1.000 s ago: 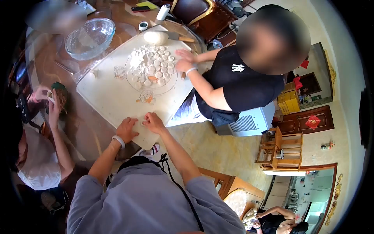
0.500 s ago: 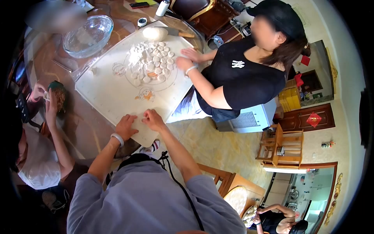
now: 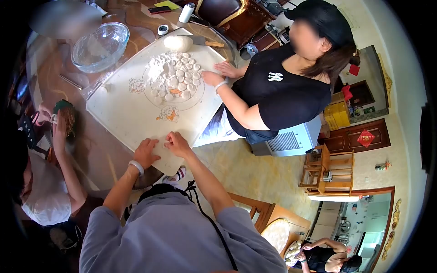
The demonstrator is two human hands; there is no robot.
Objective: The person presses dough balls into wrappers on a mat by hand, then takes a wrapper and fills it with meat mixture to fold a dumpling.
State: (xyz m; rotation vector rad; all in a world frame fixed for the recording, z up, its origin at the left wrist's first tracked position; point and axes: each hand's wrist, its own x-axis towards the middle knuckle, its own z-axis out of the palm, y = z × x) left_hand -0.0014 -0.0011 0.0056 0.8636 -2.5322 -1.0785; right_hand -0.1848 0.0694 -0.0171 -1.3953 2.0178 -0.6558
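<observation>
My left hand rests on the near corner of the white mat, its fingers spread, with a pale band at the wrist. Just right of it, my right hand is on the mat with its fingers curled together; what they hold, if anything, is too small to tell. Farther up the mat lie several small dough pieces beside a heap of white flour. A large dough lump sits near the far corner, next to a knife with a wooden handle.
A glass bowl stands at the upper left. A person in black works at the mat's right edge. At the left, another person's hands are by a bowl of filling. A third person sits at the lower right.
The view has shifted slightly. The co-worker's head has turned, and their hands have moved a little at the mat's right edge. My hands stay at the near corner with small finger movements.
</observation>
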